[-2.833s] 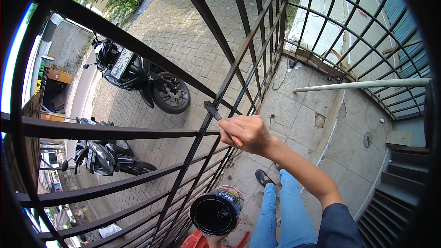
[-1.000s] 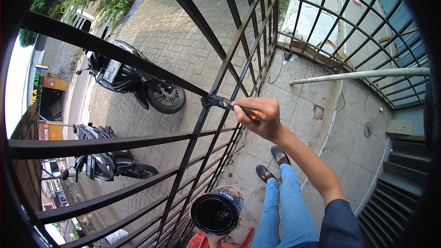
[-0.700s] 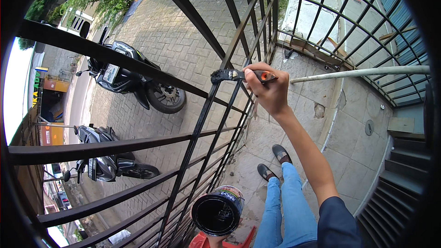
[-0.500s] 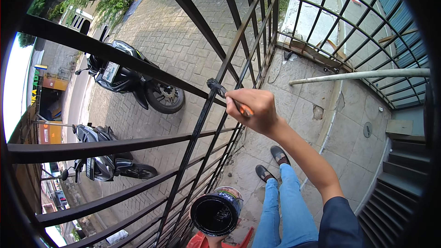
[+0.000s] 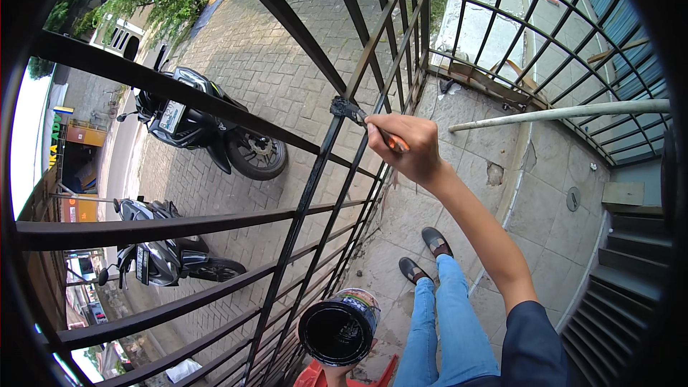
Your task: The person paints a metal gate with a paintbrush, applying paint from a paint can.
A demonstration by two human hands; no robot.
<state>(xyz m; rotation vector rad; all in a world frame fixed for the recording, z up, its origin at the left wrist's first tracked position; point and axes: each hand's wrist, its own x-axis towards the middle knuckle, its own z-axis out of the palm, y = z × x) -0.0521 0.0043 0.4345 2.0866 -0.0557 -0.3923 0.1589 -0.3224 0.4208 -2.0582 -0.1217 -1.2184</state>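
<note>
My right hand [image 5: 412, 147] is closed around a paintbrush [image 5: 349, 109] with an orange handle. Its bristles, coated in black paint, touch the top rail of a dark metal fence [image 5: 307, 197]. Below the brush, that rail looks glossy and black; farther on, it is duller and brownish. Low in the picture, my left hand [image 5: 337, 373] holds a paint can [image 5: 367, 304] from beneath, with most of its fingers hidden. The can is open at the top, and black paint coats its inside and rim.
Something red [image 5: 312, 375] stands under the can. Two motorcycles [image 5: 190, 118] are parked on paving beyond the fence. A pale pole [image 5: 559, 113] slants in from the right above the tiled floor [image 5: 459, 201]. Dark steps [image 5: 623, 272] lie to the right.
My right hand has moved the paintbrush slightly up and to the right, farther along the rail. My left hand and the can have barely moved.
</note>
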